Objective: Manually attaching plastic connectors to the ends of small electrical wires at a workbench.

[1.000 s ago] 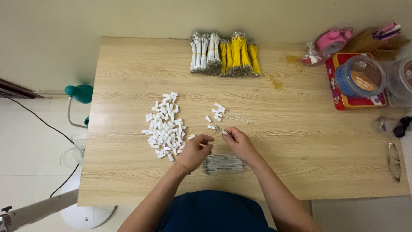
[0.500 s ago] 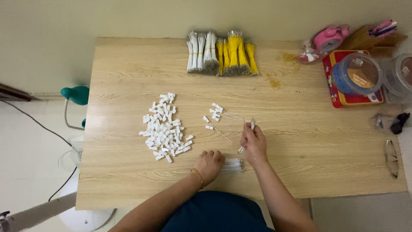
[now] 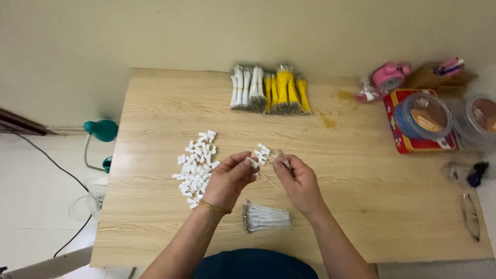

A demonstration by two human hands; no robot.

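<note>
Now, my hands over bench [image 3: 361,206]:
left grip [image 3: 231,178]: pinching white connector [image 3: 252,162]
right grip [image 3: 298,181]: pinching thin wire [image 3: 283,163]

Light: soft, even, moderately bright indoor light.
Shadows: faint ones under both hands on the wooden table [image 3: 155,217].
Glare: none.
Sharpness: centre fairly crisp; right-edge items smeared, slightly blurred.
Distortion: mild wide-angle bending at edges.

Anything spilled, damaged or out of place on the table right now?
One oddity: a yellowish-brown stain on the light wooden table, right of the yellow wire bundles. Otherwise nothing stands out; the small white plastic connectors lie in a loose heap.
</note>
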